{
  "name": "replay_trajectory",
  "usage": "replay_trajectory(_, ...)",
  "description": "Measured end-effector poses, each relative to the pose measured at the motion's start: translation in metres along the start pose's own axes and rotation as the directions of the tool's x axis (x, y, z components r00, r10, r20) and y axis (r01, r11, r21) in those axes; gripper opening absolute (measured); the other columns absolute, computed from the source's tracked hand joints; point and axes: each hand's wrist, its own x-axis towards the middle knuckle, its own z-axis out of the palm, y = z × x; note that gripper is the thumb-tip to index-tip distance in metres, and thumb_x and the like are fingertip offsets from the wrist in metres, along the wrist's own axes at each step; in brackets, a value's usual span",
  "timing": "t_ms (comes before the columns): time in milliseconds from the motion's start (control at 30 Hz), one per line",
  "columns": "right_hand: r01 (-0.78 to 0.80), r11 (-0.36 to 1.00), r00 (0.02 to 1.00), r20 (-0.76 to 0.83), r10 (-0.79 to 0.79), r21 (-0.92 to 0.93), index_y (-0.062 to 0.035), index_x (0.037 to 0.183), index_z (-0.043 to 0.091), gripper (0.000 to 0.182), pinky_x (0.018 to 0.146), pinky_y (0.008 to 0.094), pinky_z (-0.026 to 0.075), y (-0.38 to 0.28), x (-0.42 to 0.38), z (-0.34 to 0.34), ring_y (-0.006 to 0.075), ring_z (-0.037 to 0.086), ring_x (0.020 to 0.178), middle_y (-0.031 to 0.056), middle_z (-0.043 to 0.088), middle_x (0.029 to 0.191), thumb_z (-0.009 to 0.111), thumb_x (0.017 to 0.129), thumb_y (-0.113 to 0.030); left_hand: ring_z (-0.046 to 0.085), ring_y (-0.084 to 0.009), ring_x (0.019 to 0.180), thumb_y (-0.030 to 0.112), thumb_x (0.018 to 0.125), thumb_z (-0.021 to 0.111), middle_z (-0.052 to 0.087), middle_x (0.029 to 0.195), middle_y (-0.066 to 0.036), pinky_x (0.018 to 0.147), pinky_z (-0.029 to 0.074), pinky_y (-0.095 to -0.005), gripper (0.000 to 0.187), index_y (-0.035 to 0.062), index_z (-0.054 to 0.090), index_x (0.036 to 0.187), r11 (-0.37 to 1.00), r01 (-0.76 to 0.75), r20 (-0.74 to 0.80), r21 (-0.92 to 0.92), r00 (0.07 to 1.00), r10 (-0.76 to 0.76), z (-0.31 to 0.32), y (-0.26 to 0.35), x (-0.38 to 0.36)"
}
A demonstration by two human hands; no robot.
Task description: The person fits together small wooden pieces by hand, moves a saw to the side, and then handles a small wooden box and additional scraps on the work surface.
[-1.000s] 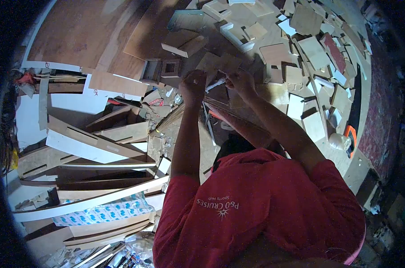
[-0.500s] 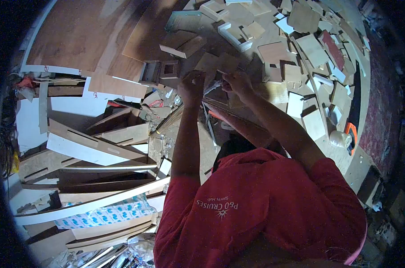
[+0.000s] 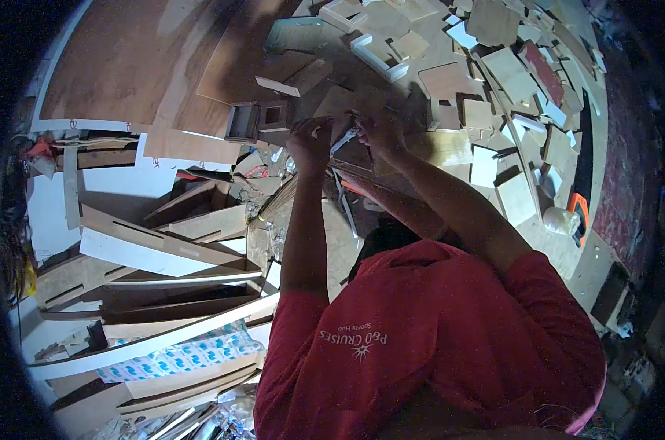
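Note:
My left hand (image 3: 310, 142) is closed, its fingers drawn in at the edge of a dark working area. Just beside it, my right hand (image 3: 380, 134) is closed too, fingertips close to those of the left. A thin, shiny whitish piece (image 3: 344, 141) slants between the hands, its upper end at my right fingers. What my left fingers hold, I cannot tell. A small box-like wooden frame (image 3: 274, 116) stands left of my left hand. Beyond it lies an angled wooden piece (image 3: 296, 75), and a pale wooden board (image 3: 439, 149) lies right of my right hand.
Many cut wood blocks (image 3: 511, 75) lie scattered at the right. A large plywood sheet (image 3: 127, 55) covers the upper left. Curved wooden strips (image 3: 156, 336) are stacked at the lower left. An orange-handled saw (image 3: 579, 218) lies at the right edge.
My two hands have come closer together, with the right moving slightly left. The shiny piece between them shows more clearly. The whole view has shifted slightly.

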Motion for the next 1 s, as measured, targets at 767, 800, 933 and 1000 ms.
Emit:
replay_trajectory(767,0.600,0.353,0.778,0.421,-0.466,-0.718,-0.0087,0.105,0.063,0.026,0.075,0.0367,0.050,-0.008,0.014,-0.027,0.0293,0.064,0.083,0.0149,0.065,0.096,0.063,0.080,-0.013,0.062,-0.0262,0.072,0.013,0.071,0.069,0.065,0.076,-0.011,0.066,0.048,-0.0344,0.010,0.0059,0.069,0.078,0.999,-0.042,-0.013,-0.024,0.999,0.042,-0.002,-0.002,0.000)
replay_trajectory(800,0.600,0.354,0.778,0.422,-0.465,-0.717,-0.0087,0.105,0.063,0.026,0.075,0.0367,0.050,-0.008,0.014,-0.027,0.0293,0.064,0.083,0.0149,0.065,0.096,0.063,0.080,-0.013,0.062,-0.0263,0.072,0.012,0.071,0.069,0.065,0.076,-0.011,0.066,0.048,-0.0345,0.010,0.0057,0.068,0.077,0.999,-0.048,0.006,-0.016,0.999,0.049,-0.002,-0.002,0.000)
replay_trajectory(933,0.640,0.318,0.735,0.436,-0.520,-0.700,-0.0097,0.106,0.063,0.026,0.077,0.0380,0.049,-0.005,0.024,-0.029,0.0305,0.063,0.086,0.0169,0.064,0.098,0.062,0.081,-0.011,0.062,-0.0264,0.072,0.010,0.070,0.069,0.065,0.075,-0.011,0.066,0.048,-0.0348,0.008,0.0051,0.068,0.076,0.998,-0.062,-0.014,0.010,0.998,0.062,-0.001,0.000,0.002)
replay_trajectory(1000,0.622,0.378,0.747,0.373,-0.551,-0.686,-0.0103,0.107,0.063,0.026,0.077,0.0384,0.049,-0.007,0.023,-0.027,0.0309,0.063,0.086,0.0170,0.063,0.099,0.062,0.081,-0.011,0.062,-0.0269,0.073,0.009,0.069,0.069,0.064,0.076,-0.012,0.066,0.048,-0.0353,0.008,0.0045,0.068,0.076,0.999,-0.039,-0.029,0.010,0.999,0.039,-0.001,0.003,0.001)
